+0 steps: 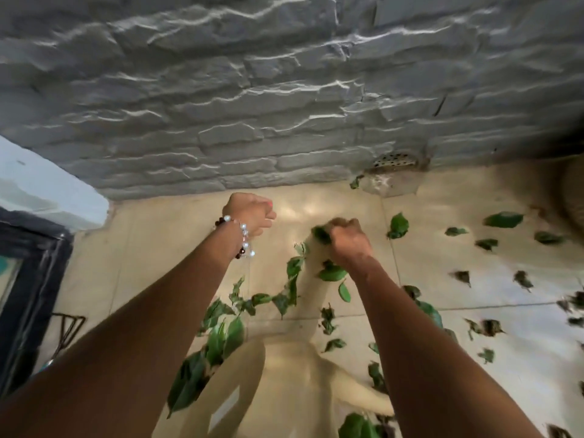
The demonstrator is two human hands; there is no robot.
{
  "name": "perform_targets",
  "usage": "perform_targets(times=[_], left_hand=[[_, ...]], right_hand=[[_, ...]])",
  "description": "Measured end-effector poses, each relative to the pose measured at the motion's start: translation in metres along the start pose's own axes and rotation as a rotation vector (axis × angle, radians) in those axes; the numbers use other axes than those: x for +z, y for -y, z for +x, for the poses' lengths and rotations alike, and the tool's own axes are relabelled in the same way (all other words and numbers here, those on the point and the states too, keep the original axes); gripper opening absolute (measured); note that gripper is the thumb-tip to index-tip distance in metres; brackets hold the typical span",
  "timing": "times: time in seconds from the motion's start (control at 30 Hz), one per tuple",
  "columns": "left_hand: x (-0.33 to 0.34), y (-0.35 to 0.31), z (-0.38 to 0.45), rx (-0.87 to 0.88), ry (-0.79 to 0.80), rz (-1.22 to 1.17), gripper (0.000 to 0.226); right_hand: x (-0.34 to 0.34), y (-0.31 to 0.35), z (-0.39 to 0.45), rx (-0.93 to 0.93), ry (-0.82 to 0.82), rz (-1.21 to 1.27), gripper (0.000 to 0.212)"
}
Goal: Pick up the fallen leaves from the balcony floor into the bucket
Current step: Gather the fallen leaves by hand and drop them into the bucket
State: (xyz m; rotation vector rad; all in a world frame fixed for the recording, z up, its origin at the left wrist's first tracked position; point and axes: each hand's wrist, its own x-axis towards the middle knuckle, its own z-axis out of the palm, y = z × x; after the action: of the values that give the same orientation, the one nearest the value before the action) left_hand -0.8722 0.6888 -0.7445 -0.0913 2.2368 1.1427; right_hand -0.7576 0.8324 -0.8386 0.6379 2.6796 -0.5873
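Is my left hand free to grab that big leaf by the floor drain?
Probably not directly: the left hand holds nothing, but the right hand, gripping leaves, lies between it and the leaf.

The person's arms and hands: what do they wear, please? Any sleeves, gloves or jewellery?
Both forearms are bare, with no sleeves and no gloves in view. The left hand has a beaded bracelet at its wrist, with white pearl-like beads and some dark reddish ones. The right hand and its wrist show no jewellery.
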Motion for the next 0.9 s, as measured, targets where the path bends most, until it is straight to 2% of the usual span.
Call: perform_targets(times=[0.07, 0.17, 0.27, 0.33, 0.4, 0.5, 0.57, 0.63, 0.7, 0.73, 0.83, 0.9], left_hand=[[0.008, -0.015, 0.011, 0.009, -0.008, -0.043, 0.014], [0.016, -0.028, 0.014, 0.049, 0.132, 0.03, 0.01], [0.019, -0.027, 0.009, 0.061, 0.212, 0.07, 0.012], [0.02, -0.026, 0.0, 0.03, 0.291, 0.09, 0.033], [0.023, -0.025, -0.008, -0.013, 0.352, 0.068, 0.047], [0.03, -0.035, -0.023, -0.09, 0.429, -0.096, 0.064], [0.036, -0.044, -0.024, -0.152, 0.469, -0.266, 0.072], [0.039, -0.053, -0.029, -0.09, 0.398, -0.372, 0.043], [0.037, -0.059, -0.039, -0.058, 0.324, -0.391, 0.025], [0.034, -0.059, -0.047, -0.063, 0.298, -0.403, 0.022], [0.027, -0.059, -0.051, -0.06, 0.229, -0.454, 0.039], [0.026, -0.064, -0.051, -0.116, 0.189, -0.531, 0.034]], right_hand=[[0.006, 0.001, -0.005, -0.046, -0.07, -0.082, 0.032], [0.015, 0.001, -0.016, -0.082, -0.126, -0.089, 0.026], [0.015, 0.0, -0.031, 0.076, -0.186, 0.033, 0.016], [0.001, 0.001, -0.032, 0.235, -0.277, 0.194, 0.012], [-0.027, 0.006, -0.027, 0.294, -0.37, 0.362, 0.013], [-0.08, 0.025, -0.028, 0.19, -0.394, 0.566, 0.012], [-0.107, 0.042, -0.035, 0.089, -0.37, 0.509, 0.012], [-0.12, 0.054, -0.045, 0.01, -0.361, 0.368, 0.014], [-0.125, 0.061, -0.054, -0.057, -0.373, 0.29, 0.016], [-0.127, 0.064, -0.059, -0.094, -0.364, 0.27, 0.017], [-0.138, 0.068, -0.07, -0.254, -0.337, 0.123, 0.022], [-0.149, 0.067, -0.074, -0.319, -0.322, 0.027, 0.026]])
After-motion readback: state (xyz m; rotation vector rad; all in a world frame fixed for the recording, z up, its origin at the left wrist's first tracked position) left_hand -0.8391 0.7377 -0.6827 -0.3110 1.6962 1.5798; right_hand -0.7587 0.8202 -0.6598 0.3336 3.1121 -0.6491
